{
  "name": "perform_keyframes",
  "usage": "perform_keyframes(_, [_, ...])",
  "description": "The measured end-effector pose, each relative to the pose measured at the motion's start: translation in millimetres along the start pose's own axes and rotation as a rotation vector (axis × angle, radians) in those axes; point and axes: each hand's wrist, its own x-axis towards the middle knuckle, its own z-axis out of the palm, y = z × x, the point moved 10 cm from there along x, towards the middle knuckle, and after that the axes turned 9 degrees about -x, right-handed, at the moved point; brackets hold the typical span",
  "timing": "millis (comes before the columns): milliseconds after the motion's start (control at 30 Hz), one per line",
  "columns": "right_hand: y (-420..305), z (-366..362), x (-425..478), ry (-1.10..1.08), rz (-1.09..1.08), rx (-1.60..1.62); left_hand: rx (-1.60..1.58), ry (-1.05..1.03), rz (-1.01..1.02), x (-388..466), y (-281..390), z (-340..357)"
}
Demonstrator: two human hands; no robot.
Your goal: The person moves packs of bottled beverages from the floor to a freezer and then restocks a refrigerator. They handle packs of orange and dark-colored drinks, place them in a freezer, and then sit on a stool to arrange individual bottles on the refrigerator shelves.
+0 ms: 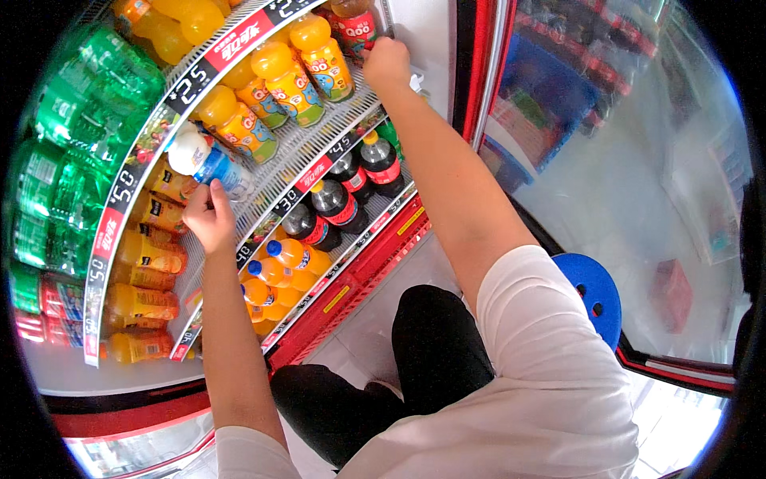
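Observation:
My left hand (210,217) is at the second shelf, with its fingers curled in and its thumb raised. Just beyond it stands a bottle with a blue label and white top (209,158); I cannot tell whether the hand touches it. My right hand (388,67) reaches to the far right end of that shelf, its fingers bent against the lower part of a red-labelled Qoo bottle (354,30). The fingertips are partly hidden, so the grip is unclear. Between my hands are several orange Qoo bottles (290,90) in rows on the wire shelf (299,141).
Green bottles (90,108) fill the upper shelf at left. Below are dark cola bottles (335,200) and orange soda bottles (287,254). Price strips (191,81) edge the shelves. An open glass door (598,161) stands at right, near a blue stool (589,293).

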Motion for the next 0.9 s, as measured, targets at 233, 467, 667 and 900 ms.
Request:
perform_keyframes(233, [-2,-7,2,0.141,-0.152,0.162,-0.068,0.008,-0.055,0,-1,-3])
perform_keyframes(467, [-15,7,6,-0.061,-0.322,0.094,-0.026,-0.005,-0.064,-1,4,0])
perform_keyframes(667, [-12,-27,-29,0.192,-0.042,0.401,0.03,0.01,-0.077,-3,-10,-7])
perform_keyframes(900, [-48,-9,-50,-0.197,-0.364,0.104,0.024,0.058,-0.074,1,1,-7])
